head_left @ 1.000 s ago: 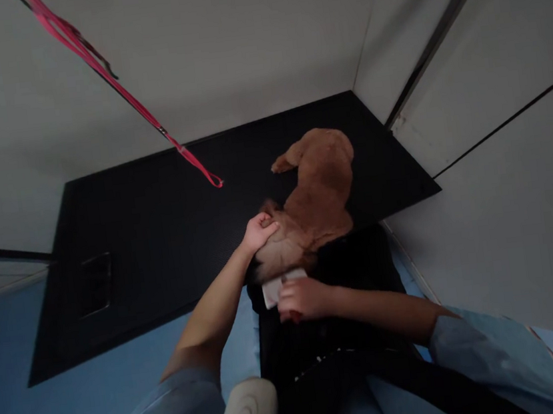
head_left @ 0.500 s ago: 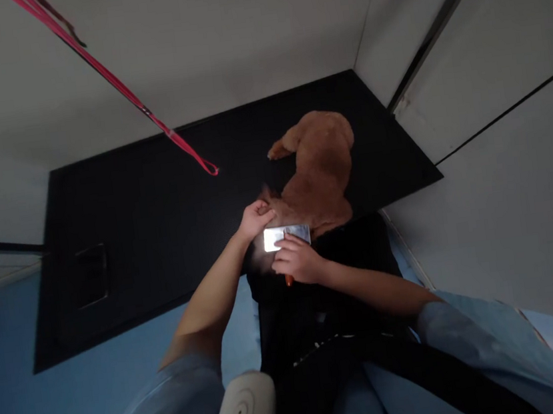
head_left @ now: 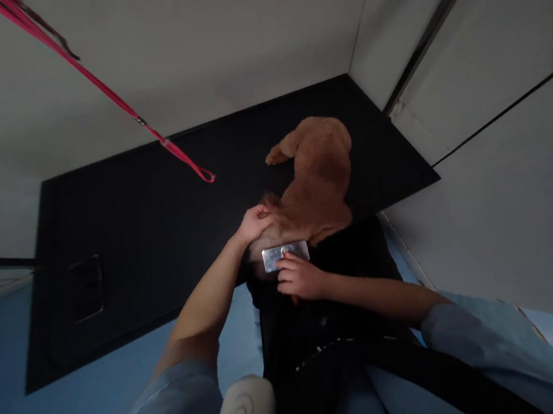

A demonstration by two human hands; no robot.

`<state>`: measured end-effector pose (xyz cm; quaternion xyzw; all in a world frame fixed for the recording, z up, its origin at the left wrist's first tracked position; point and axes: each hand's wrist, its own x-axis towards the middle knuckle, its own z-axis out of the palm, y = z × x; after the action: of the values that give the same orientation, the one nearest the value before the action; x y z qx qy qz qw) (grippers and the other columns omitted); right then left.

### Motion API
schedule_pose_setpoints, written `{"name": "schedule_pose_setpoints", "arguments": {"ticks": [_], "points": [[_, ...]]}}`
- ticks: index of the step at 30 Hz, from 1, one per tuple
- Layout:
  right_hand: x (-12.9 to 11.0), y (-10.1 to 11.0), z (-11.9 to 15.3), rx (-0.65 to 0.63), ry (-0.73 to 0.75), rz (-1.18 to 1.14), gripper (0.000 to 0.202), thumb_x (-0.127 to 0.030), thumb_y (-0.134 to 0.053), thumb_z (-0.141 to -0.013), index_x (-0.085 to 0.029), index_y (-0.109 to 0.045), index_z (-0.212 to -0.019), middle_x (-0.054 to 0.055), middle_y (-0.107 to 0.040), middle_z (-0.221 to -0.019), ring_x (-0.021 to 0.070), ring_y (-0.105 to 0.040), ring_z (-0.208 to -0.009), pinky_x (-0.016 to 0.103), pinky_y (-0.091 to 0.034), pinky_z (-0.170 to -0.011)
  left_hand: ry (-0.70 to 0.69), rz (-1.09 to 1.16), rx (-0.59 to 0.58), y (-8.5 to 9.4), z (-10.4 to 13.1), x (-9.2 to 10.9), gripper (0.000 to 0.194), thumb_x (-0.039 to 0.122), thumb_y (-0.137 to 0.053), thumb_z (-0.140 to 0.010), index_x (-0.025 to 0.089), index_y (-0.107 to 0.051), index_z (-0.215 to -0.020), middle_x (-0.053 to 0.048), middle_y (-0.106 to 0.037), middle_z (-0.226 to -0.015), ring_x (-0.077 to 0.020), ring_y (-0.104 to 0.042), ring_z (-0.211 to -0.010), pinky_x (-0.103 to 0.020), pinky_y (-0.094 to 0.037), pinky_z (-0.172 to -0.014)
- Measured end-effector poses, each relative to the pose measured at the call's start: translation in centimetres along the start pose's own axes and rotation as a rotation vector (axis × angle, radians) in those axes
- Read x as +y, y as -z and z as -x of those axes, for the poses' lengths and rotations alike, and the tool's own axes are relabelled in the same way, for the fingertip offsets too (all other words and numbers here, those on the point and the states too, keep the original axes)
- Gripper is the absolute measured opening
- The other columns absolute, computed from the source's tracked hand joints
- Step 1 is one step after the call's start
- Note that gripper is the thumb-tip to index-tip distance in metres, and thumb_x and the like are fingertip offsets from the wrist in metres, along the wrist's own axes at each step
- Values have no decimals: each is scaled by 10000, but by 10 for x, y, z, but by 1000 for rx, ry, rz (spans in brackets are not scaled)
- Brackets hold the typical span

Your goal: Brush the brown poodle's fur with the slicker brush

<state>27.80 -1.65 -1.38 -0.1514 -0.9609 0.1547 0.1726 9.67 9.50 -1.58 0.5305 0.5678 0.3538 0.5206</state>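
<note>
A brown, curly-coated dog (head_left: pixel 320 171) lies on the black grooming table (head_left: pixel 156 215), its paler head end toward me. My left hand (head_left: pixel 255 223) is closed on the fur at the head, fingers curled in; exactly which part it pinches is hard to make out. In my right hand (head_left: pixel 302 276) is a slicker brush (head_left: pixel 271 259), held by its orange-brown handle, fingers wrapped round. The brush's flat metal back faces up, and its pin side is hidden against the pale fur near the table's front edge.
A pink-red leash loop (head_left: pixel 168 146) hangs over the table from the upper left. A dark rectangular frame (head_left: pixel 87 287) shows at the table's left end. Pale walls (head_left: pixel 215 33) border the far side and right. A white device with a yellow light (head_left: pixel 244 412) is close below me.
The slicker brush has moved down toward me through the fur, and its bright glare is gone. My left hand keeps its place on the dog's head. The whole view has shifted slightly.
</note>
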Motion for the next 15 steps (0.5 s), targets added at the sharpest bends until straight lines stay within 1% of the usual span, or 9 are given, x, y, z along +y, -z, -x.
{"name": "schedule_pose_setpoints", "arguments": {"ticks": [2,4,5,6,9,11,13,15], "points": [[-10,-6,8,-102,44,-61,148,-292,-542,-885,-202,-660,-879,45,-639,-875,225,-518,-1067,464,-284,-1052,-6,3,-9,1,-1,1,298,387,-670,-544,148,-512,-623,41,-494,-540,-68,-415,-496,-191,-334,-485],[-16,-4,8,-171,114,-114,159,-318,-550,-880,-200,-654,-907,37,-642,-885,188,-557,-941,401,-343,-1012,15,49,-24,1,-2,0,307,386,-680,-538,147,-512,-632,38,-508,-538,-71,-430,-492,-194,-347,-488],[-15,0,5,-169,139,-115,161,-313,-537,-888,-201,-651,-910,36,-643,-891,179,-560,-917,385,-352,-1003,28,77,-30,1,-2,-1,314,385,-688,-537,147,-512,-643,34,-520,-546,-75,-444,-494,-198,-359,-493],[-12,5,-1,-136,138,-95,164,-300,-518,-899,-203,-649,-915,38,-645,-909,182,-556,-938,389,-342,-1012,39,107,-34,1,-2,-2,322,385,-695,-540,146,-513,-656,30,-532,-557,-79,-460,-499,-202,-370,-498],[2,15,-17,35,11,30,182,-270,-478,-917,-206,-649,-916,60,-640,-982,230,-490,-1113,476,-250,-1071,54,156,-50,0,-3,-6,332,391,-704,-554,144,-520,-678,20,-554,-588,-93,-493,-520,-210,-387,-506],[6,10,-19,72,-28,80,190,-244,-475,-916,-204,-653,-859,55,-638,-934,238,-469,-1146,491,-232,-1079,36,116,-48,1,-4,-8,320,384,-703,-554,141,-524,-662,27,-537,-570,-82,-469,-506,-199,-363,-489],[3,-2,-13,43,-8,81,195,-235,-489,-909,-202,-652,-808,40,-631,-857,237,-476,-1140,487,-240,-1077,16,54,-44,1,-5,-8,310,380,-699,-555,145,-512,-634,50,-481,-520,-58,-399,-460,-184,-308,-452],[-5,-15,-4,6,-12,55,162,-247,-523,-894,-200,-656,-811,37,-633,-842,247,-472,-1157,497,-242,-1074,9,19,-50,2,-4,-8,311,380,-691,-563,157,-482,-617,75,-415,-475,-42,-324,-423,-176,-251,-423]]}}
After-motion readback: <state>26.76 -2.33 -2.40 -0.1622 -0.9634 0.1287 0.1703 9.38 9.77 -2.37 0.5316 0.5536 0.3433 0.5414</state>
